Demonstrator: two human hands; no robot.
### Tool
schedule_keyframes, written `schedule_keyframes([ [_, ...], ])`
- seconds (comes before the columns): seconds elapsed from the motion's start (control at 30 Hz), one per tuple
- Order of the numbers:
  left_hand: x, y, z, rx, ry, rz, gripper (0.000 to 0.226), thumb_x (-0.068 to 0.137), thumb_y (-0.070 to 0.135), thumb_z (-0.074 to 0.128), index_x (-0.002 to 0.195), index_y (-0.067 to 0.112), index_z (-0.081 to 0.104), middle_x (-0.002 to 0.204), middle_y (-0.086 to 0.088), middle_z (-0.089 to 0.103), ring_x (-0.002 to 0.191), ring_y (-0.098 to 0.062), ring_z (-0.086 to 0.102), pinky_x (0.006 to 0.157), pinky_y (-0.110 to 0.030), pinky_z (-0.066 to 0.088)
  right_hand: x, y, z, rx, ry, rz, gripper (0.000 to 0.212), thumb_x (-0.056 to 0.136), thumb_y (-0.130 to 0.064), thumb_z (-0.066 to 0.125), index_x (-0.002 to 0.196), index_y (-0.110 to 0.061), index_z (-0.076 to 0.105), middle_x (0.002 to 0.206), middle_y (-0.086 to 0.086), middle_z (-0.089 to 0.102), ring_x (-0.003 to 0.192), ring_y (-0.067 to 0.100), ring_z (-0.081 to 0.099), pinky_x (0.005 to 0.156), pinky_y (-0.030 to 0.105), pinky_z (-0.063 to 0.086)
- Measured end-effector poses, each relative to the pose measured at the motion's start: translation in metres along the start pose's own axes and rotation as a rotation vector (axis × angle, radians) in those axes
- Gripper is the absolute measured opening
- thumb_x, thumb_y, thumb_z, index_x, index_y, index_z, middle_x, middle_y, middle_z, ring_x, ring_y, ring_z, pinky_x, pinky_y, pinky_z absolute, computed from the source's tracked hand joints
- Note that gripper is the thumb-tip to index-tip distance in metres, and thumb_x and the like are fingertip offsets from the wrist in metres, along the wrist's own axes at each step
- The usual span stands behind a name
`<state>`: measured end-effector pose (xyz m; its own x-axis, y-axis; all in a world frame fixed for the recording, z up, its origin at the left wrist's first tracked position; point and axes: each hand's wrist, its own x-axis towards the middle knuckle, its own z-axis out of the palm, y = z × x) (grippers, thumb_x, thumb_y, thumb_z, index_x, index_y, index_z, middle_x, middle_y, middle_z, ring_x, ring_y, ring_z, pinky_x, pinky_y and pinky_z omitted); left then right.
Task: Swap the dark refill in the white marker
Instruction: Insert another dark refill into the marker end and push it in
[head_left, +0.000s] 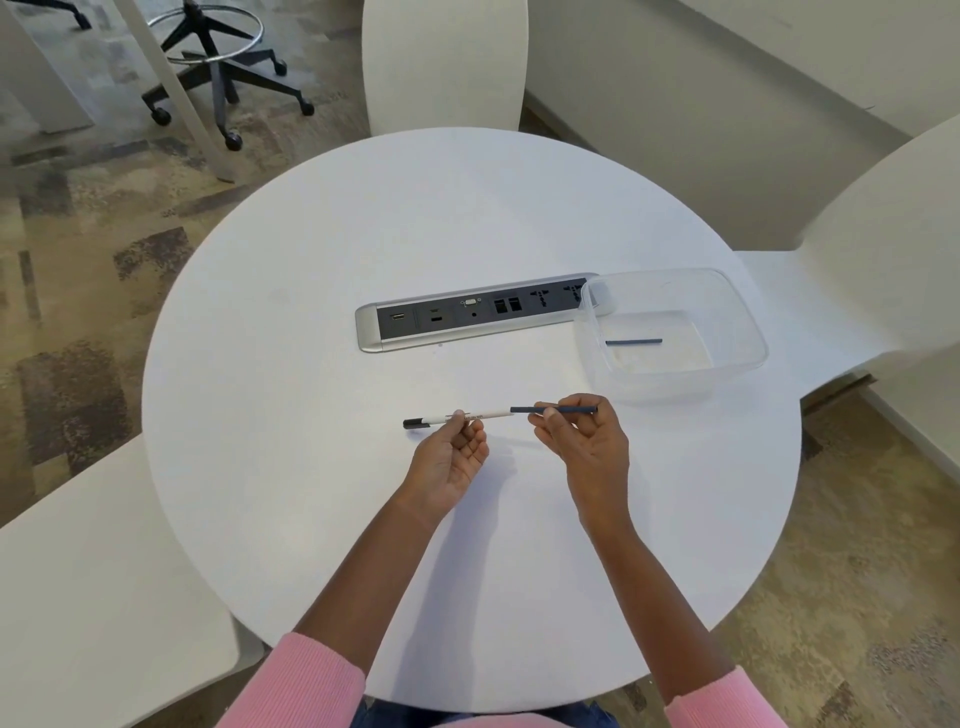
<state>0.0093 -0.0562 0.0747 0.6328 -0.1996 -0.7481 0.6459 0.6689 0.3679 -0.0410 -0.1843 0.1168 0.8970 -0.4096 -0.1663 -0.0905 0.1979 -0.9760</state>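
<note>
My left hand (453, 457) pinches the white marker (485, 415) near its middle, holding it level above the round white table (311, 467); the black cap (417, 423) points left. My right hand (584, 441) pinches a dark blue refill (569, 410) that sticks out of the marker's right end, most of its length showing. A second dark refill (634, 342) lies loose on the bottom of a clear plastic tub (748, 317) at the right of the table.
A silver power and data strip (371, 332) is set into the table's middle, its right end under the tub's corner. White chairs stand at the far side (444, 62), the right (883, 218) and the near left (93, 597). A black swivel stool (218, 67) stands on the carpet.
</note>
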Motion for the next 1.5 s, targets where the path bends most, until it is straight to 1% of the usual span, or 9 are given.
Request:
schedule_keyframes([
  [0.3,-0.003,0.001,0.002,-0.028,-0.002,-0.023,0.021,0.095,0.012,0.047,0.076,0.006,0.055,0.046,-0.002,0.062,0.041,-0.008,0.061,0.044,-0.016,0.051,0.003,0.004,-0.003,-0.043,-0.033,-0.011,0.018,0.085,-0.003,0.059,0.082,-0.02,0.054,0.09,0.009,0.067,0.075,0.014,0.07,0.072,0.021,0.056],
  [0.5,-0.005,0.0,0.005,0.047,-0.012,-0.014,0.02,0.095,0.014,0.048,0.078,0.005,0.056,0.047,-0.002,0.063,0.041,-0.008,0.06,0.045,-0.016,0.052,0.003,0.006,-0.002,-0.274,-0.076,-0.09,0.024,0.086,-0.004,0.058,0.081,-0.026,0.052,0.088,-0.001,0.069,0.08,0.012,0.068,0.072,0.018,0.054],
  [0.6,-0.006,-0.001,0.006,0.049,-0.019,-0.023,0.02,0.094,0.013,0.048,0.077,0.005,0.056,0.047,-0.003,0.063,0.041,-0.009,0.061,0.046,-0.016,0.052,0.003,0.005,0.001,-0.385,-0.105,-0.122,0.026,0.086,-0.006,0.057,0.082,-0.031,0.051,0.089,-0.004,0.067,0.078,0.001,0.063,0.068,0.01,0.05],
  [0.7,-0.007,-0.002,0.005,0.037,-0.034,-0.043,0.02,0.094,0.012,0.048,0.077,0.005,0.056,0.048,-0.004,0.063,0.042,-0.01,0.062,0.046,-0.017,0.053,0.003,0.008,0.002,-0.472,-0.184,-0.099,0.025,0.086,-0.012,0.058,0.097,-0.031,0.048,0.093,-0.015,0.06,0.078,-0.005,0.059,0.064,0.001,0.044],
  [0.87,-0.007,0.004,0.004,-0.017,-0.043,-0.044,0.02,0.094,0.009,0.046,0.076,0.004,0.054,0.048,-0.004,0.062,0.042,-0.009,0.061,0.045,-0.017,0.052,0.01,0.024,-0.007,-0.655,-0.171,-0.04,0.037,0.085,-0.012,0.06,0.119,-0.02,0.047,0.101,-0.006,0.054,0.082,0.011,0.057,0.062,0.0,0.042],
  [0.97,-0.006,0.009,0.002,-0.034,-0.048,-0.04,0.02,0.094,0.009,0.045,0.076,0.004,0.054,0.048,-0.004,0.062,0.043,-0.009,0.061,0.045,-0.016,0.051,0.024,0.038,-0.022,-0.848,-0.071,-0.088,0.027,0.085,-0.002,0.055,0.111,-0.006,0.056,0.108,0.011,0.059,0.085,0.021,0.058,0.068,0.009,0.043],
  [1.07,-0.006,0.009,0.001,-0.042,-0.045,-0.039,0.02,0.094,0.009,0.045,0.077,0.004,0.054,0.049,-0.004,0.062,0.043,-0.009,0.061,0.045,-0.016,0.051,0.038,0.05,-0.039,-0.969,0.018,-0.03,0.02,0.085,-0.002,0.053,0.104,-0.001,0.058,0.109,0.02,0.056,0.095,0.033,0.06,0.083,0.038,0.049],
  [1.23,-0.006,0.004,-0.001,-0.055,-0.03,-0.048,0.019,0.094,0.009,0.046,0.078,0.004,0.054,0.049,-0.004,0.062,0.042,-0.01,0.061,0.045,-0.017,0.051,0.051,0.06,-0.049,-1.03,0.041,0.097,0.028,0.084,-0.017,0.061,0.107,-0.003,0.055,0.113,0.017,0.053,0.099,0.031,0.057,0.081,0.033,0.042],
  [1.5,-0.009,0.0,-0.001,-0.059,-0.014,-0.033,0.021,0.095,0.009,0.045,0.076,0.004,0.054,0.048,-0.004,0.062,0.043,-0.009,0.061,0.045,-0.017,0.051,0.056,0.06,-0.048,-1.052,0.04,0.094,0.013,0.087,-0.008,0.051,0.096,0.0,0.057,0.106,0.017,0.056,0.094,0.031,0.056,0.075,0.034,0.042],
])
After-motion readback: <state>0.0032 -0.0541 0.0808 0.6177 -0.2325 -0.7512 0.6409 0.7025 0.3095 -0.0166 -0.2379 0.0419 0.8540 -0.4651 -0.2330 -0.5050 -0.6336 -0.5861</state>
